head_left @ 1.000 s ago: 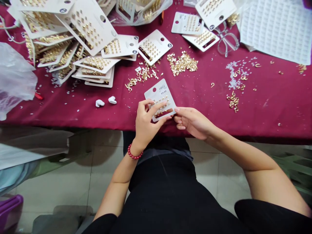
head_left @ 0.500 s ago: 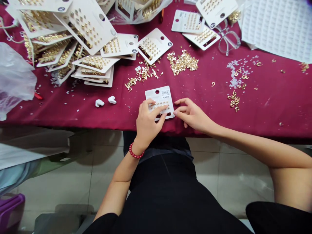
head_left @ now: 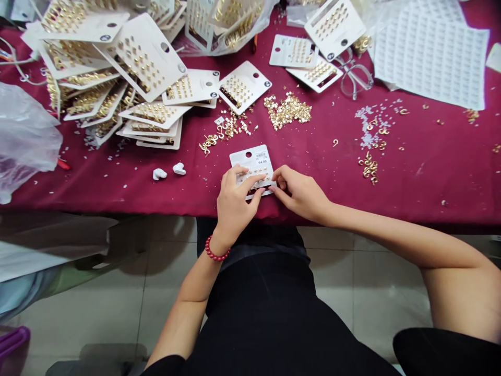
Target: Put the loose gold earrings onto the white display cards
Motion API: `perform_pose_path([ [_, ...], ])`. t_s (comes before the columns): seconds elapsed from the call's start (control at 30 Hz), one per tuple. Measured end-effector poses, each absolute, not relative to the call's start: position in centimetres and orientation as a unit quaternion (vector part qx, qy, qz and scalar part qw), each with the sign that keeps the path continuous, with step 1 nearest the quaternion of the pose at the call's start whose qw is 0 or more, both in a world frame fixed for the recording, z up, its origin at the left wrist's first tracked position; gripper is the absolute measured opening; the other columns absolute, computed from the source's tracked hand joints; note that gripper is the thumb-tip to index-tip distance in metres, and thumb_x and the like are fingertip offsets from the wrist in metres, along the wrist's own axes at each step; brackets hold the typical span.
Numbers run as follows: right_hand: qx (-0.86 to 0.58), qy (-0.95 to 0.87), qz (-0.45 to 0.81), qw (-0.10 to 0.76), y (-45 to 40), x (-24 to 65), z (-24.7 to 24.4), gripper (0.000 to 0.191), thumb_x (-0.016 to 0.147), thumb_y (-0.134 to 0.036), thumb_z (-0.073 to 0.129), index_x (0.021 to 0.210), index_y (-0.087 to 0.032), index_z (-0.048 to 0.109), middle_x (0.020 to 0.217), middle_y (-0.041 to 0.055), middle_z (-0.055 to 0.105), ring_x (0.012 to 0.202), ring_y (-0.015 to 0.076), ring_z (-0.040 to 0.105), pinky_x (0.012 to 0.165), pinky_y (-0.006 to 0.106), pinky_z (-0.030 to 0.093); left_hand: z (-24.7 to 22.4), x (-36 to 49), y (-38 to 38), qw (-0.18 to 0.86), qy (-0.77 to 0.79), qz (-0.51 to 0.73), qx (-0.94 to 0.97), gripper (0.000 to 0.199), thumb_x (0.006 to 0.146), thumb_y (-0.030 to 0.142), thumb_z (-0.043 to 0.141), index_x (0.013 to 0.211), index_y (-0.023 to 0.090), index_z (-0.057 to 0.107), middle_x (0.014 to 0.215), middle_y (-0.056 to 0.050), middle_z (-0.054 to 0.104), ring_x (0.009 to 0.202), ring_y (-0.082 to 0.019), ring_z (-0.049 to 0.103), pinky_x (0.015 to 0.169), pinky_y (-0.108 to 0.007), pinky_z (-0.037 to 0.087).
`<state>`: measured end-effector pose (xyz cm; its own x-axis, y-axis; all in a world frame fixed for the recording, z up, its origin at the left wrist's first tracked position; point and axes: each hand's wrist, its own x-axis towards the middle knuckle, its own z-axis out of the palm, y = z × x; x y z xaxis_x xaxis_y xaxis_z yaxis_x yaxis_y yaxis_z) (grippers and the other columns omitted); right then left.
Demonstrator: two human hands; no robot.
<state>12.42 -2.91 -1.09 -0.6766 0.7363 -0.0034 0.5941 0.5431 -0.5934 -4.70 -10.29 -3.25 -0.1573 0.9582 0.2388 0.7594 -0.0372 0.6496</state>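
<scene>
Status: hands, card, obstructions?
Left hand on the card, right hand at its right edge. Card on the tablecloth, price showing. Earbuds to the left, gold bits beyond; neither blocking.

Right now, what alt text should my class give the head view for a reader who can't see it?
The left hand lies across a price-marked card of small gold studs, the right hand at its right edge, against a dark red tablecloth. Around them are piled cards, loose gold pieces and white earbuds.
</scene>
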Motion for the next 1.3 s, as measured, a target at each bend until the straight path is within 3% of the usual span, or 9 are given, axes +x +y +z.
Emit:
perform_pose_path([
  [0.17,-0.298,-0.934,0.118,0.157,-3.1,11.6,-1.7,0.027,0.098,-0.035,0.043,0.1,-0.018,0.064,0.084,0.0034,0.061,0.064,0.0109,0.052,0.052,0.023,0.029,-3.5,-4.7,-10.3,0.153,0.681,0.352,0.623,0.032,0.084,0.022,0.066,0.116,0.023,0.061,0.117,-0.008,0.058,0.12,-0.026,0.052,0.101,-0.04,0.047],
  [0.37,-0.277,-0.948,0.079,0.135,-2.4,10.7,-1.7,0.037,0.101,-0.035,0.036,0.092,-0.014,0.065,0.085,0.0048,0.062,0.068,0.0105,0.053,0.052,0.024,0.028,-3.8,-4.9,-10.2,0.15,0.677,0.357,0.626,0.034,0.083,0.02,0.065,0.116,0.021,0.055,0.116,-0.008,0.06,0.121,-0.025,0.052,0.101,-0.038,0.046],
  [0.5,-0.271,-0.958,0.062,0.073,-2.4,10.5,-1.0,0.041,0.103,-0.035,0.03,0.091,-0.014,0.063,0.086,0.0053,0.062,0.068,0.0109,0.052,0.05,0.025,0.022,-3.8,-4.9,-10.2,0.149,0.678,0.356,0.626,0.036,0.083,0.02,0.066,0.116,0.021,0.054,0.116,-0.007,0.06,0.121,-0.025,0.052,0.101,-0.038,0.045],
  [0.67,-0.287,-0.957,0.036,0.008,-2.8,10.1,-0.3,0.036,0.102,-0.032,0.032,0.092,-0.014,0.061,0.086,0.0055,0.061,0.063,0.0111,0.048,0.046,0.026,0.017,-3.7,-4.9,-10.2,0.154,0.675,0.359,0.626,0.036,0.083,0.02,0.067,0.117,0.021,0.054,0.116,-0.007,0.06,0.121,-0.025,0.052,0.101,-0.038,0.045],
  [0.87,-0.232,-0.972,-0.024,-0.006,-2.7,10.0,-0.4,0.029,0.099,-0.016,0.033,0.087,-0.012,0.06,0.079,0.0054,0.058,0.058,0.0112,0.043,0.045,0.028,0.014,-3.7,-5.0,-10.1,0.148,0.669,0.366,0.63,0.034,0.084,0.022,0.067,0.115,0.02,0.053,0.114,-0.007,0.061,0.119,-0.024,0.054,0.1,-0.037,0.045],
  [0.97,-0.203,-0.978,-0.03,0.02,-2.8,10.4,-0.6,0.032,0.098,-0.013,0.03,0.087,-0.012,0.06,0.075,0.0044,0.056,0.058,0.0113,0.043,0.046,0.028,0.017,-3.7,-4.9,-10.0,0.148,0.671,0.368,0.626,0.032,0.084,0.022,0.067,0.113,0.02,0.054,0.112,-0.007,0.062,0.115,-0.024,0.055,0.098,-0.037,0.046],
  [1.1,-0.206,-0.976,0.02,0.07,-1.5,11.0,-0.9,0.027,0.099,-0.021,0.037,0.093,-0.014,0.062,0.081,0.0037,0.059,0.059,0.0105,0.047,0.046,0.025,0.022,-3.7,-4.9,-10.0,0.154,0.673,0.366,0.624,0.031,0.083,0.023,0.069,0.111,0.021,0.055,0.112,-0.007,0.061,0.116,-0.024,0.055,0.099,-0.037,0.047],
  [1.23,-0.311,-0.93,0.086,0.175,3.4,11.8,-1.2,0.026,0.098,-0.028,0.042,0.103,-0.015,0.064,0.092,0.0069,0.063,0.077,0.0138,0.057,0.061,0.024,0.041,-3.7,-4.9,-9.9,0.154,0.676,0.367,0.62,0.031,0.081,0.026,0.072,0.107,0.021,0.055,0.113,-0.007,0.061,0.12,-0.025,0.055,0.101,-0.039,0.046],
  [1.3,-0.352,-0.914,0.068,0.19,6.3,12.2,-1.6,0.026,0.096,-0.03,0.046,0.104,-0.017,0.067,0.096,0.0081,0.063,0.083,0.0169,0.059,0.064,0.027,0.043,-3.7,-4.8,-10.0,0.155,0.677,0.369,0.617,0.032,0.081,0.026,0.073,0.106,0.022,0.054,0.112,-0.007,0.062,0.12,-0.025,0.055,0.101,-0.04,0.046],
])
